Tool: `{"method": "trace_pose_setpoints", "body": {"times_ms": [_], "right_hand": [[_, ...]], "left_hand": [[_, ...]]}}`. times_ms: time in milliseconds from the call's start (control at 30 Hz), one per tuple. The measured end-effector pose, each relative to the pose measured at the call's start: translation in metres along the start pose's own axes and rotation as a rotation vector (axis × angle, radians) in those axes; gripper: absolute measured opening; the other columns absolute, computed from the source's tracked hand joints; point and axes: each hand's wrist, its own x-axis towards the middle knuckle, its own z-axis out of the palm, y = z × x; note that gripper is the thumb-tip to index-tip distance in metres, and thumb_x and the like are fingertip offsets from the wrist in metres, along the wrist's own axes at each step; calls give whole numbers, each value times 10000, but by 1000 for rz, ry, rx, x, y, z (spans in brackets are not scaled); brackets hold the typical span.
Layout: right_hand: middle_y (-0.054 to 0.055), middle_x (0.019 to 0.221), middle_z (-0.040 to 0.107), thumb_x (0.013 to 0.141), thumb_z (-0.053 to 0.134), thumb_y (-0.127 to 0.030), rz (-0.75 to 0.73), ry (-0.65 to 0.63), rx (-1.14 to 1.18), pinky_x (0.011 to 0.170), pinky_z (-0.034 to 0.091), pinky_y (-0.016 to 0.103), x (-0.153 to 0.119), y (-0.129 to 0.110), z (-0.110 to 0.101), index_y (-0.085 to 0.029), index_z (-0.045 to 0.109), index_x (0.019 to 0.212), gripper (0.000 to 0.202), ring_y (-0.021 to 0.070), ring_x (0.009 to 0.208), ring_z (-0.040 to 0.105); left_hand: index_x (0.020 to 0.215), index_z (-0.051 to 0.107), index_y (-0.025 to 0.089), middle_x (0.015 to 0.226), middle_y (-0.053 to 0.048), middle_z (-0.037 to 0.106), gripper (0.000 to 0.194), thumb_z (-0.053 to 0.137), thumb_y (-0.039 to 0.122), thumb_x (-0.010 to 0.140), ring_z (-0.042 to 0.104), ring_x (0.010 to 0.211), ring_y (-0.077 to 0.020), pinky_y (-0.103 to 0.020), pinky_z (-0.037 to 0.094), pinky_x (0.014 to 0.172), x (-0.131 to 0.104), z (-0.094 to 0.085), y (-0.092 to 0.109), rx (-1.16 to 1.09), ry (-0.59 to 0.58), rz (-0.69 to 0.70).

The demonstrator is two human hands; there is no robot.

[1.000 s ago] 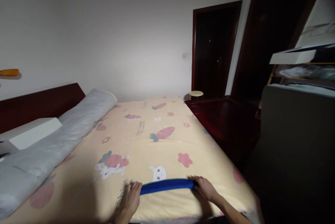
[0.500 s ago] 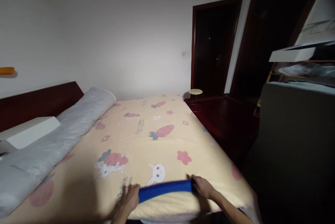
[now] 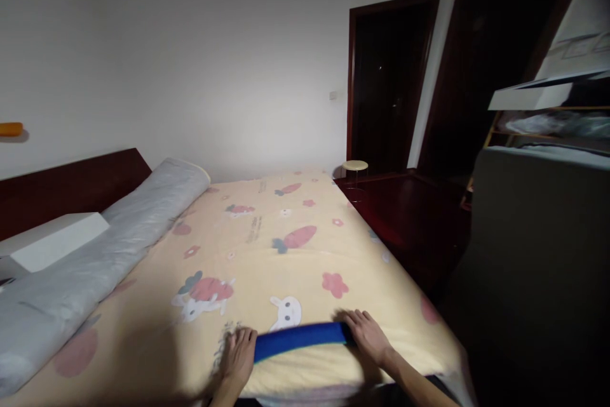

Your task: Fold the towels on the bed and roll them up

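Note:
A long, narrow strip of blue folded cloth with a thin green lower edge lies across the near part of the bed. My left hand is at its left end, fingers pointing away from me and closed over that end. Covering the right end is my right hand, its fingers bent down over the cloth. Both thumbs are largely hidden. Under the strip spreads a pale yellow bedsheet printed with rabbits, carrots and flowers.
A grey rolled bedding piece runs along the left side, with a white box beside the dark headboard. At the right stand a dark panel and shelves with a white box. A round stool is by the door.
The blue cloth and both hands have shifted slightly away from me, up the bed. The fingers of my right hand now reach farther past the strip's far edge.

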Motion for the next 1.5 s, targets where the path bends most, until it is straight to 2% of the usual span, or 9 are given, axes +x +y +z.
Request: {"method": "trace_pose_setpoints", "body": {"times_ms": [200,333,467,667,767,900,1100,1300,1500], "right_hand": [[124,1449,484,749,406,-110,-149,-54,124,1074,376,469,3,-23,13,-177,404,1450,704,263,1313,472],[164,1492,411,639,510,-218,-139,-169,166,1109,332,504,14,-38,6,-141,366,1470,847,321,1352,415],[181,1489,414,612,522,-264,-136,-215,211,1115,316,513,31,-59,5,-136,395,1450,857,336,1358,402],[202,1517,344,713,548,-370,-216,-127,289,1131,296,526,52,-87,43,-97,337,1476,838,366,1387,344],[167,1525,329,818,528,-419,-242,-17,261,1128,319,510,53,-83,58,-134,303,1499,772,354,1389,344],[94,1537,312,936,430,-481,-307,123,186,1110,360,464,45,-69,64,-233,193,1534,689,309,1376,382],[85,1550,280,972,377,-486,-285,129,188,1114,344,487,30,-49,55,-252,122,1538,663,300,1395,348],[85,1556,271,971,377,-501,-163,86,216,1136,287,531,13,-28,48,-264,142,1534,655,305,1420,293],[88,1551,294,965,404,-496,-32,174,127,1136,295,503,-3,-8,61,-242,150,1532,672,289,1417,307]], "left_hand": [[1491,294,228,1581,-2,319,873,276,-64,668,257,1447,-129,-331,199,1183,8,16,24,-111,-106,117],[1505,247,182,1606,-14,244,884,353,-2,647,181,1475,-142,-332,155,1212,19,19,41,-188,-139,203],[1508,242,198,1616,-6,206,816,374,81,711,129,1488,-162,-377,115,1227,35,28,66,-295,-102,274],[1527,98,180,1627,-13,58,864,418,203,725,29,1500,-220,-479,82,1227,55,45,105,-290,-126,292],[1528,66,220,1621,18,37,843,426,241,765,47,1500,-228,-469,90,1230,57,49,99,-266,-85,326],[1519,19,312,1613,56,57,821,458,308,826,133,1491,-245,-444,162,1219,52,45,73,-221,-26,456],[1503,-42,354,1608,33,150,714,379,421,930,237,1464,-238,-414,230,1185,34,31,36,-182,107,520],[1505,21,353,1594,42,235,587,279,362,977,261,1453,-174,-347,268,1162,22,44,15,-180,222,331],[1496,180,295,1572,-1,306,563,323,389,960,292,1442,-211,-391,261,1157,20,70,18,-124,353,101]]}}
